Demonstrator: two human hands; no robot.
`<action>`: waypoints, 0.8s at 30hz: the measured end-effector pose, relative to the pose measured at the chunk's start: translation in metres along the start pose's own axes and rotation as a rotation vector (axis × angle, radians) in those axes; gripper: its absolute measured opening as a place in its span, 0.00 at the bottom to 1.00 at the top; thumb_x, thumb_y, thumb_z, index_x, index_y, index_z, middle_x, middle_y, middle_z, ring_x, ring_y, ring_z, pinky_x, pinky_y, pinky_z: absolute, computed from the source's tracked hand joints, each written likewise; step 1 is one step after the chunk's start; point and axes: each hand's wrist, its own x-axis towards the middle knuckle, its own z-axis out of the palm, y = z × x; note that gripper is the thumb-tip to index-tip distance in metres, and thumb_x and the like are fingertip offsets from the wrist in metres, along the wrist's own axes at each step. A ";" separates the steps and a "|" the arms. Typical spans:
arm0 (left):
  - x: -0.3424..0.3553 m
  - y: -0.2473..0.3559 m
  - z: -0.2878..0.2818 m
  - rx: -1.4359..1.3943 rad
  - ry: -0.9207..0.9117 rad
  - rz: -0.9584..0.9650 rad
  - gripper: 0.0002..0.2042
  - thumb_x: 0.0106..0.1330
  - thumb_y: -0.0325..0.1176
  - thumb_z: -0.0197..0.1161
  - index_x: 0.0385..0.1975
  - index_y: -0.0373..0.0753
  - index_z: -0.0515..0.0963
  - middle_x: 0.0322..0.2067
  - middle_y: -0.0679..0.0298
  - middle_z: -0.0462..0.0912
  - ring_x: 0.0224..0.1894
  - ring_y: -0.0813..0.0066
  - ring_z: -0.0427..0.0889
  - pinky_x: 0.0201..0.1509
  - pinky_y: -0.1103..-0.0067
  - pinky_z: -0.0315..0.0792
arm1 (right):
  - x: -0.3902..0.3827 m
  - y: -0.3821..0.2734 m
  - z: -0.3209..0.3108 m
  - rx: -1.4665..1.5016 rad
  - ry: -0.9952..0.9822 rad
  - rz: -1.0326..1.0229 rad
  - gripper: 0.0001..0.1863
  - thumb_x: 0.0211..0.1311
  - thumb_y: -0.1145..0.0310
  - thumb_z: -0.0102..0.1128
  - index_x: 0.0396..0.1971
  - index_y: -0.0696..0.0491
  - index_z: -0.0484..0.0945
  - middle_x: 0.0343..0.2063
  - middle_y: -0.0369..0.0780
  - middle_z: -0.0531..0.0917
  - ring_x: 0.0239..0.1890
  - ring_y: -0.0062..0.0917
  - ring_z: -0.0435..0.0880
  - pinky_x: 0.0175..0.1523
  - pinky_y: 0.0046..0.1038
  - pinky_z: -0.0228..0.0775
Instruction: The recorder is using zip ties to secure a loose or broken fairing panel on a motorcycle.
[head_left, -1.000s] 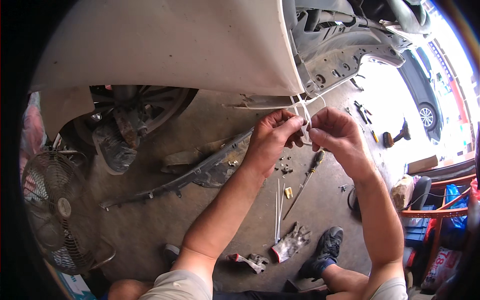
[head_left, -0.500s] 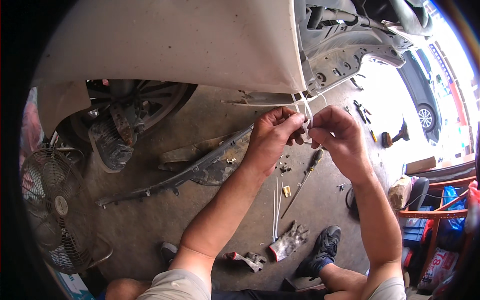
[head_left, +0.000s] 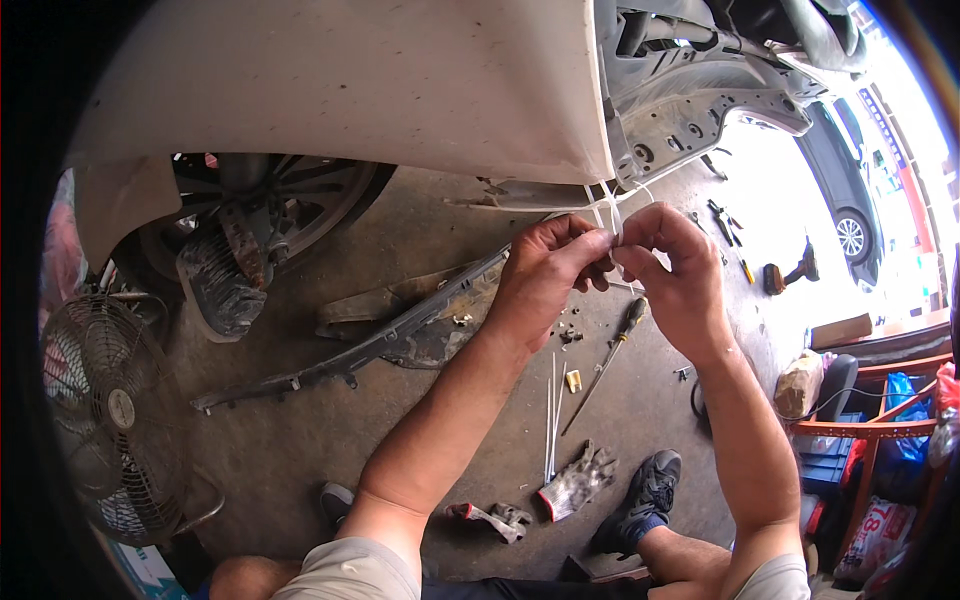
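Just below the lower corner of a pale car panel [head_left: 360, 85], the left hand [head_left: 543, 275] pinches thin white plastic ties [head_left: 606, 206] between thumb and forefinger, while the right hand [head_left: 685, 275], thumb and bent fingers drawn together, pinches at them from the other side, the fingertips of both nearly meeting. The ties hang from the panel's corner, beside a perforated metal bracket [head_left: 690, 128]; how they are threaded is hidden by the fingers. Beneath the hands, small fasteners [head_left: 570, 335] lie scattered on the concrete floor [head_left: 290, 450], with a long screwdriver [head_left: 606, 365] slanting just to their right, and a small yellow piece [head_left: 573, 381] and loose white strips [head_left: 551, 425] nearer the person. Closer still are two soiled gloves [head_left: 580, 482], next to a dark shoe [head_left: 650, 495]. Leftward, a curved black trim piece [head_left: 362, 352] stretches across the floor toward a round metal fan [head_left: 120, 410], below a wheel [head_left: 345, 190]. Off to the right lie pliers [head_left: 722, 220], a cordless drill [head_left: 795, 268] and an orange-red rack [head_left: 870, 429].
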 end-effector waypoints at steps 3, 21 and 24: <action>-0.001 -0.001 0.001 -0.029 0.005 -0.025 0.05 0.65 0.32 0.56 0.28 0.42 0.76 0.24 0.70 0.78 0.24 0.85 0.75 0.29 0.86 0.68 | 0.004 0.008 0.002 -0.069 0.054 -0.104 0.05 0.51 0.83 0.58 0.27 0.59 0.74 0.23 0.35 0.76 0.24 0.16 0.74 0.31 0.20 0.67; -0.002 -0.029 0.002 -0.166 -0.045 0.042 0.09 0.71 0.35 0.49 0.37 0.36 0.74 0.29 0.64 0.79 0.27 0.76 0.79 0.30 0.79 0.76 | -0.012 0.000 0.007 0.639 -0.037 0.507 0.09 0.63 0.67 0.55 0.30 0.58 0.74 0.24 0.34 0.75 0.25 0.14 0.72 0.29 0.17 0.62; -0.003 -0.032 -0.001 -0.199 -0.139 0.050 0.10 0.71 0.36 0.49 0.38 0.36 0.73 0.29 0.62 0.79 0.25 0.73 0.81 0.29 0.77 0.78 | -0.018 0.005 0.007 0.688 -0.078 0.504 0.07 0.64 0.68 0.53 0.32 0.57 0.73 0.26 0.34 0.76 0.29 0.16 0.74 0.32 0.17 0.64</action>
